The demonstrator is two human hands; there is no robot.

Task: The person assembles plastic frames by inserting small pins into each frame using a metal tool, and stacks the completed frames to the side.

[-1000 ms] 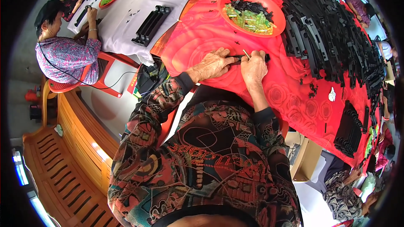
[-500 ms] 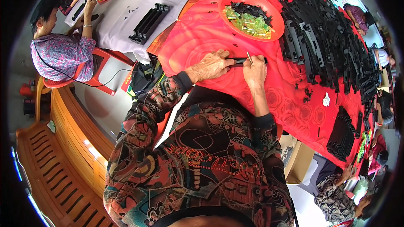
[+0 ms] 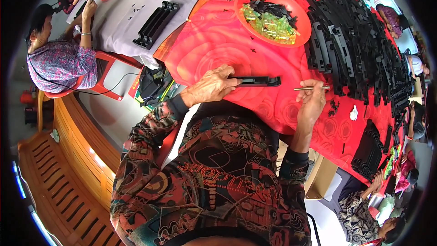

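My left hand point(image 3: 214, 84) is closed on one end of a long black plastic part point(image 3: 257, 81) at the table's near edge. The part's far end, with a rounded notch, points right. To the right, my right hand point(image 3: 312, 100) pinches a thin metal rod point(image 3: 302, 88), which lies roughly level across its fingers, apart from the black part. Beyond both hands stands a red plastic bowl point(image 3: 306, 29) with small black pieces and yellow-green translucent pieces point(image 3: 268, 25) in it.
A large heap of similar black parts point(image 3: 346, 50) covers the table's right side, with a neat stack point(image 3: 368, 150) nearer. The red patterned tablecloth point(image 3: 205, 50) meets a pale-covered table point(image 3: 116, 23), where a person point(image 3: 61, 59) works. A wooden bench point(image 3: 68, 187) stands at left.
My right hand has moved right with the metal rod, away from the black part. My left hand has shifted slightly left and nearer with the part, which now shows more of its length.
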